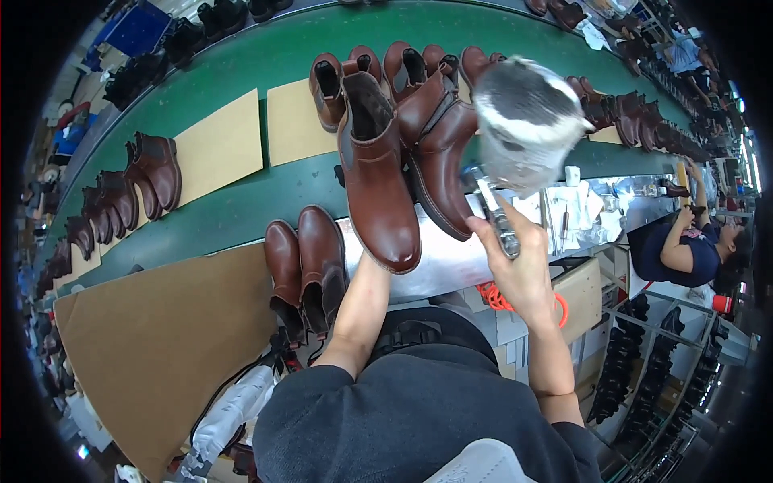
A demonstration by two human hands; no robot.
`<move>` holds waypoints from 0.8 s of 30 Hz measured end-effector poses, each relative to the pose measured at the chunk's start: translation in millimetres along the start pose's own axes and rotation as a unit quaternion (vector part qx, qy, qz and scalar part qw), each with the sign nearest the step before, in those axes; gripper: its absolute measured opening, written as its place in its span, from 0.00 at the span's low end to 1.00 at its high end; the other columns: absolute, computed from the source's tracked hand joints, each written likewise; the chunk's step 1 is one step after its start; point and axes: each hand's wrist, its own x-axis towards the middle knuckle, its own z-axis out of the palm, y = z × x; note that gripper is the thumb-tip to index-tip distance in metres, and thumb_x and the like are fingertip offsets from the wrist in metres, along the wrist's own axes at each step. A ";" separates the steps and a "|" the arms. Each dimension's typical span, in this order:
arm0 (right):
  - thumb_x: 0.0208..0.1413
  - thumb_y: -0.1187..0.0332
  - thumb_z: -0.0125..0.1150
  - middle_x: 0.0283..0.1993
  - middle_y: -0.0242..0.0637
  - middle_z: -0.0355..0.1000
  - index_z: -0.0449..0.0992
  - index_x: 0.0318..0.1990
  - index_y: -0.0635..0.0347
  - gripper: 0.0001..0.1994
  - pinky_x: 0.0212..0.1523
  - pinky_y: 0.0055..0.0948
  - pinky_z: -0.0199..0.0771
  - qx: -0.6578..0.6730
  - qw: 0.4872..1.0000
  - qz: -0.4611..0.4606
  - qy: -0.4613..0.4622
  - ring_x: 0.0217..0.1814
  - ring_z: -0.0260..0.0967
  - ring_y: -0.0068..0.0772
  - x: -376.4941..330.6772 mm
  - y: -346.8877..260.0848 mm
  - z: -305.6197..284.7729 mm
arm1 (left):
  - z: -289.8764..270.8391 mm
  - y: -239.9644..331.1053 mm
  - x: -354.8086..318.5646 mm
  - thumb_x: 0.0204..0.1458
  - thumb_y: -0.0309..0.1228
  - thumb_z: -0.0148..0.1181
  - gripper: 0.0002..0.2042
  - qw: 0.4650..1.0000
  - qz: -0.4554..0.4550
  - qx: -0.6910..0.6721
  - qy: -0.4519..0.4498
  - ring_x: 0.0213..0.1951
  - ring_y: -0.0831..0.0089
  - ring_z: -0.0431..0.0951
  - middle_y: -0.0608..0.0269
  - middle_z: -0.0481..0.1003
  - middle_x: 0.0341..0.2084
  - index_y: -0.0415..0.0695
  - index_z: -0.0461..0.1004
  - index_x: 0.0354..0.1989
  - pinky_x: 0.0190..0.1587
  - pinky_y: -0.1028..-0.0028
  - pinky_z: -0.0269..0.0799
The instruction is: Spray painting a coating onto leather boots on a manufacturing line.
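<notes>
A pair of glossy brown ankle boots, a left boot (377, 193) and a right boot (439, 145), is raised close in front of me, toes pointing towards me. My left forearm (366, 306) runs up beneath them; the boots hide that hand and its fingers, but the pair appears held up by it. In my right hand (522, 262) is a metal spray gun (498, 217), gripped by its handle with the fingers wrapped round. A big cup (527, 121) on the gun, wrapped in whitish material with a dark top, is blurred. The gun is beside the right boot.
More brown boots (310, 249) stand left of my forearm, and others line the green conveyor (302, 189) on beige boards (221, 145). A metal bench (459, 270) holds small tools. Brown cardboard (161, 346) lies left; an orange coiled hose (495, 298) hangs by my right wrist. A person (684, 249) works at right.
</notes>
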 end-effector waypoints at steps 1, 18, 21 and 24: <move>0.52 0.68 0.63 0.36 0.57 0.74 0.71 0.48 0.76 0.20 0.40 0.33 0.72 -0.022 0.999 -0.019 0.042 0.39 0.76 0.45 -2.9 6.9 4.0 | -0.6 0.6 -0.8 0.55 0.25 0.55 0.23 1.000 0.000 0.003 0.001 0.49 0.69 0.69 0.58 0.68 0.51 0.43 0.60 0.61 0.55 0.71 0.65; 0.50 0.72 0.65 0.37 0.51 0.75 0.69 0.50 0.75 0.21 0.37 0.26 0.73 0.162 0.986 -0.031 -0.018 0.36 0.75 0.33 -16.5 -10.0 21.3 | 5.3 -16.0 8.1 0.56 0.26 0.54 0.23 0.998 -0.031 0.026 -0.038 0.50 0.69 0.68 0.59 0.68 0.51 0.43 0.60 0.61 0.56 0.71 0.64; 0.51 0.72 0.65 0.37 0.50 0.75 0.69 0.51 0.76 0.22 0.38 0.27 0.73 0.150 0.987 -0.061 -0.010 0.36 0.75 0.34 -23.2 -7.2 21.0 | 1.0 -16.8 7.0 0.56 0.26 0.54 0.23 0.998 -0.038 0.026 -0.047 0.50 0.70 0.68 0.59 0.68 0.52 0.43 0.60 0.61 0.56 0.71 0.64; 0.51 0.70 0.65 0.40 0.54 0.74 0.68 0.51 0.76 0.22 0.40 0.28 0.73 0.195 0.974 -0.095 -0.067 0.40 0.76 0.40 -25.3 -14.4 24.0 | 3.5 -18.1 8.2 0.56 0.26 0.54 0.23 0.996 -0.047 0.026 -0.065 0.50 0.70 0.68 0.59 0.68 0.52 0.43 0.60 0.61 0.56 0.71 0.64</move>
